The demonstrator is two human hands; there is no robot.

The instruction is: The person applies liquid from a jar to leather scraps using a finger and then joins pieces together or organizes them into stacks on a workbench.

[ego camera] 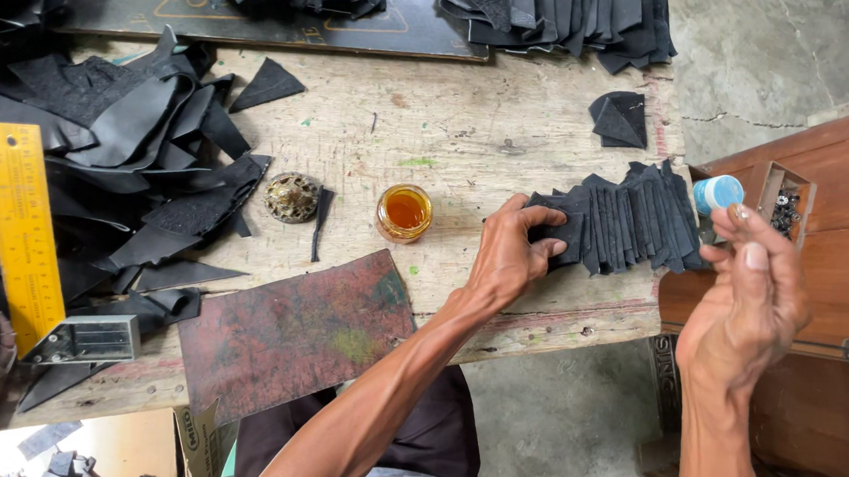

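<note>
Bare, scuffed wood makes up the worktop (472,122), the biggest thing in view, and most of it is given over to black leather. A loose heap of offcuts (121,158) covers its left side, and two neat stacks of cut pieces (560,14) lie along the far edge on a dark mat. Nearer the person sits a stained reddish board (288,334), and at the left edge a yellow ruler (17,230).

A fanned row of black pieces (635,223) lies at the right end of the worktop, overlapping like tiles. The left hand (508,259) rests on the row's near end, fingers curled down and pinching the edge of the outermost piece. The right hand (744,301) is raised off the worktop, over a brown wooden cabinet (846,188), its fingers closed around a small blue-capped bottle (718,193) held by thumb and fingertips.

Smaller things stand mid-worktop: a small glass jar of amber liquid (404,212), open and well apart from both hands, and beside it a round brass-coloured ornament (292,197).

The step in hand looks like preparing the pieces one by one: the left steadies or picks the next piece while the right readies the bottle. The next move probably calls for bringing the bottle over to the pinched piece, or lifting that piece clear of the row without disturbing its neighbours.
</note>
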